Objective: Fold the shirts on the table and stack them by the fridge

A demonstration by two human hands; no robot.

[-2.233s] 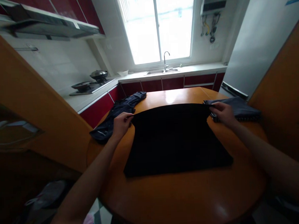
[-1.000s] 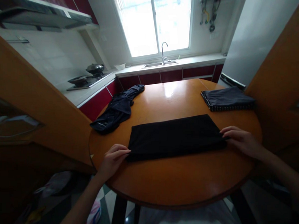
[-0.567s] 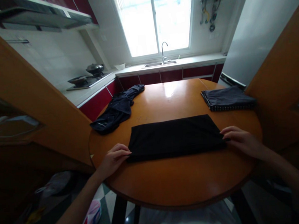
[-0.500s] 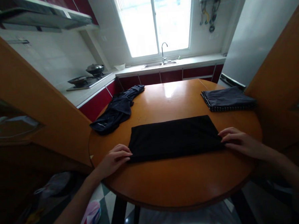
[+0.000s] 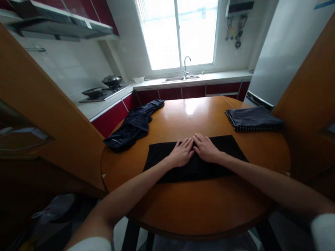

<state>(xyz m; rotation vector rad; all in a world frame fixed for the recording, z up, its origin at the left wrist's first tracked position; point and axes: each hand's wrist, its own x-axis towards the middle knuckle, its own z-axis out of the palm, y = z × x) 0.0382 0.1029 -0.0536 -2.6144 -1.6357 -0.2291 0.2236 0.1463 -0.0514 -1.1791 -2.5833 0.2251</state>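
Observation:
A black cloth garment (image 5: 198,173), folded into a wide flat panel, lies near the front of the round wooden table. On its middle, close to the far edge, my left hand (image 5: 181,153) rests flat with the fingers stretched out. Beside it my right hand (image 5: 206,149) also lies flat on the cloth, its fingertips almost touching those of the left. Neither hand grips anything. Both forearms cover parts of the cloth, and its exact kind cannot be made out.
Rumpled dark navy clothing (image 5: 131,127) lies along the table's left edge. A folded grey cloth stack (image 5: 254,119) sits at the right. The wooden table (image 5: 200,206) has a rounded front edge. Beyond it are a sink counter (image 5: 226,75) and a stove with pans (image 5: 111,80).
Both hands have let go of the black cloth's near side corners and moved inward and forward to its middle, now pressing flat. The view has tilted up slightly.

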